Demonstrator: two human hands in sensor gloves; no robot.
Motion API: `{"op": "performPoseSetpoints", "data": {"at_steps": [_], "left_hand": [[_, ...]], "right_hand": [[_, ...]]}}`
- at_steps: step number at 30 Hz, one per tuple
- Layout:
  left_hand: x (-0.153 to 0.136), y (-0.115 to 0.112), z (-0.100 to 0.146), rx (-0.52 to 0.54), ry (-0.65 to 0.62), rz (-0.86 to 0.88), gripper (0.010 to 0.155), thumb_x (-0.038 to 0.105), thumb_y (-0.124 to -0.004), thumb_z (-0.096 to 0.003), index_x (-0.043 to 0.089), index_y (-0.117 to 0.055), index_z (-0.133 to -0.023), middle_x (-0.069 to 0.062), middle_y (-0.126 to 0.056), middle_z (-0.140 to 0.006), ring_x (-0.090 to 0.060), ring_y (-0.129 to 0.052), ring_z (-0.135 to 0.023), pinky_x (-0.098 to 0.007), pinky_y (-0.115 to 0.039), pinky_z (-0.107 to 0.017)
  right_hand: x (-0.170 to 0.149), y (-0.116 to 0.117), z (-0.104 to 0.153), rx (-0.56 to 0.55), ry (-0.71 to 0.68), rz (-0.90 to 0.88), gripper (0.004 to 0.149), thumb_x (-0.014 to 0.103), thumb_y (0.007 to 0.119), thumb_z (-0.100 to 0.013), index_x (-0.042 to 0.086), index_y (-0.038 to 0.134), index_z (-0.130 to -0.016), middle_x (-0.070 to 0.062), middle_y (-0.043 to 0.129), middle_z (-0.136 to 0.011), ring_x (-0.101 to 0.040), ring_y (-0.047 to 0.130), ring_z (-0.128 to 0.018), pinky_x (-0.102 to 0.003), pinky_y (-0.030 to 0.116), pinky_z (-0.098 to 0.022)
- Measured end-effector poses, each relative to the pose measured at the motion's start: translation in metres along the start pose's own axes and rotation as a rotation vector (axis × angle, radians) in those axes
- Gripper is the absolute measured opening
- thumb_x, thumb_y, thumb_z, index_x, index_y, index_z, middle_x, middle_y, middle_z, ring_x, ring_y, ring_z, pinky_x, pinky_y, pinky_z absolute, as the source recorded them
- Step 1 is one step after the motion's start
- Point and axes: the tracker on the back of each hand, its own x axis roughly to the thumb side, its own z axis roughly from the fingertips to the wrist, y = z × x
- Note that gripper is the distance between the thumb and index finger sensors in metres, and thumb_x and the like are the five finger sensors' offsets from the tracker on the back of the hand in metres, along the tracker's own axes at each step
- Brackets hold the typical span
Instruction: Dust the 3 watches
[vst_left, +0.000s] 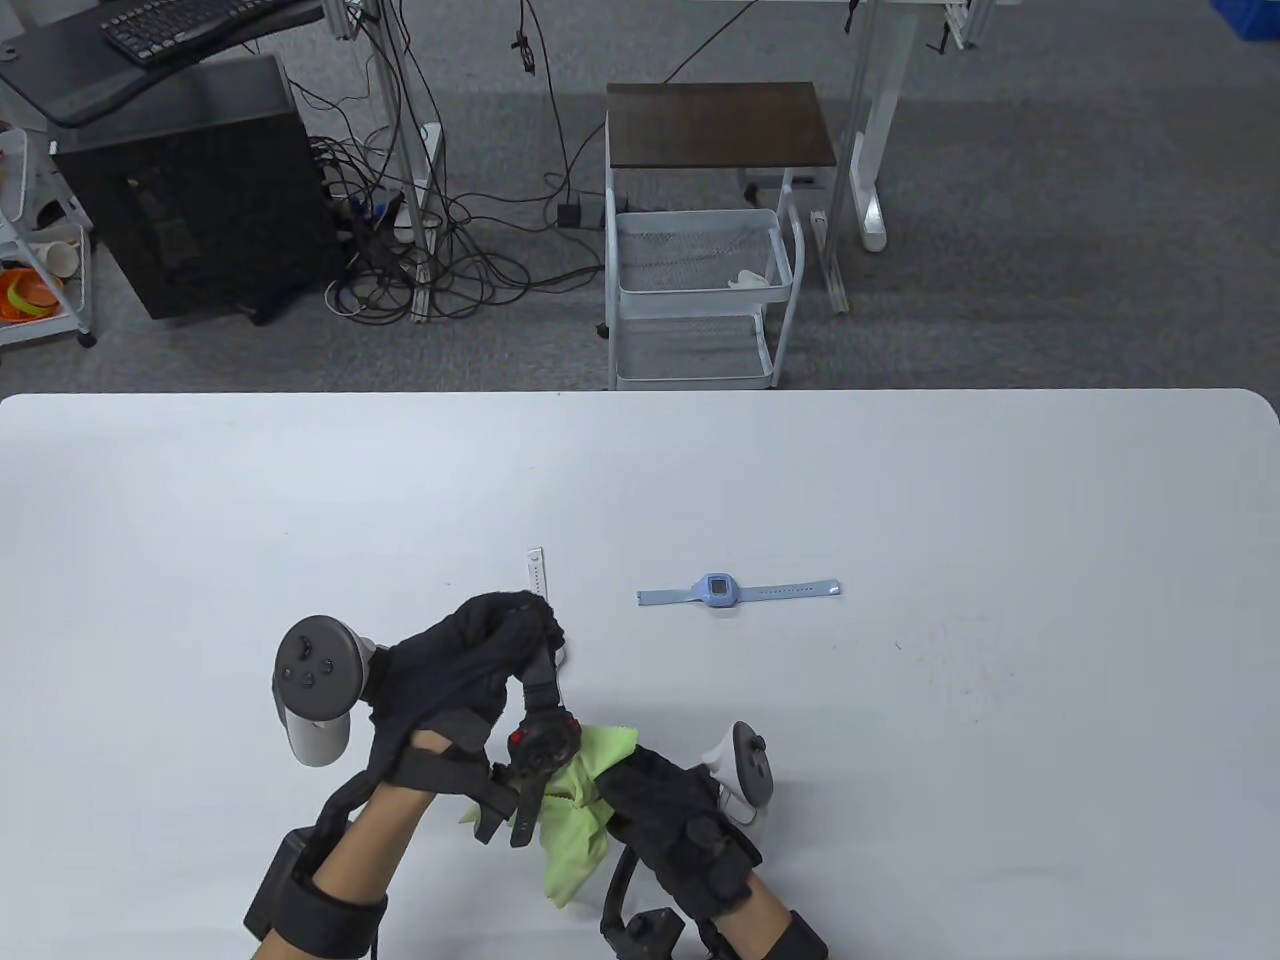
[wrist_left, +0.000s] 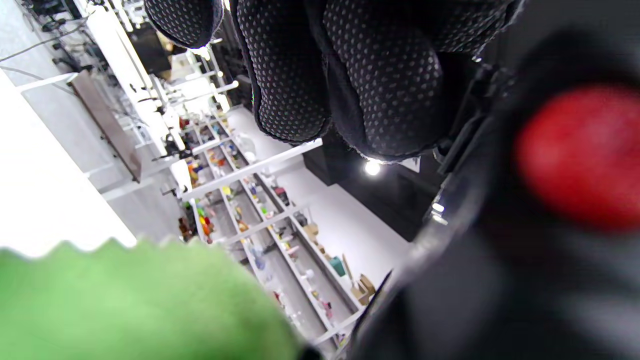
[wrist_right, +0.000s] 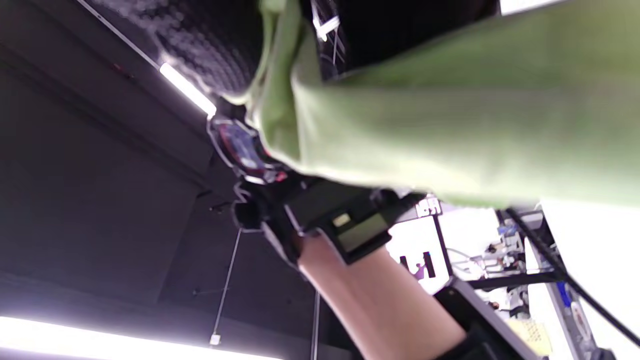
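Holding a black watch up off the white table, the left hand curls its gloved fingers round the upper strap, so the watch hangs just below and to the right of that hand, with its red-trimmed case facing up and its lower strap pointing toward the person. The right hand sits just right of the watch, its fingers bunched round a green cloth that lies against the watch case and drapes down beneath it toward the near table edge. In the left wrist view the green cloth fills the lower left corner and the black watch looms blurred at the right, right under the dotted glove fingers. In the right wrist view the cloth spreads across the top, touching the watch case.

A white watch lies on the table just behind the left hand, mostly hidden by it, only its strap end showing. A blue watch lies flat and stretched out, well apart to the right of both hands, near the table's middle.
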Motion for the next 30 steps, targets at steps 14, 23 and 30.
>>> {"op": "performPoseSetpoints", "data": {"at_steps": [14,23,30], "left_hand": [[0.001,-0.014,0.004,0.038,-0.039,-0.048,0.044,0.051,-0.07,-0.0595,0.018,-0.077,-0.088,0.017,-0.098,-0.06,-0.011,-0.099,-0.078,-0.054,-0.063,-0.074],[0.0,-0.013,0.006,0.054,-0.048,-0.056,0.044,0.051,-0.069,-0.0597,0.019,-0.077,-0.089,0.017,-0.098,-0.062,-0.011,-0.098,-0.079,-0.054,-0.062,-0.075],[-0.002,-0.01,0.005,0.063,-0.04,-0.02,0.044,0.051,-0.069,-0.0597,0.019,-0.076,-0.089,0.016,-0.098,-0.063,-0.011,-0.097,-0.08,-0.054,-0.062,-0.075]], "right_hand": [[-0.002,0.006,-0.001,0.043,0.057,0.099,0.068,0.048,0.086,-0.041,0.015,0.068,-0.098,-0.009,0.089,-0.076,-0.03,0.088,-0.058,-0.068,0.051,-0.057],[0.006,0.001,0.0,-0.036,-0.024,0.215,0.046,0.046,0.08,-0.043,0.021,0.086,-0.081,-0.007,0.087,-0.076,-0.036,0.084,-0.064,-0.073,0.045,-0.056],[0.015,0.001,-0.002,-0.066,-0.109,0.329,0.045,0.04,0.075,-0.041,0.013,0.08,-0.076,-0.015,0.097,-0.073,-0.034,0.103,-0.06,-0.073,0.049,-0.056]]}}
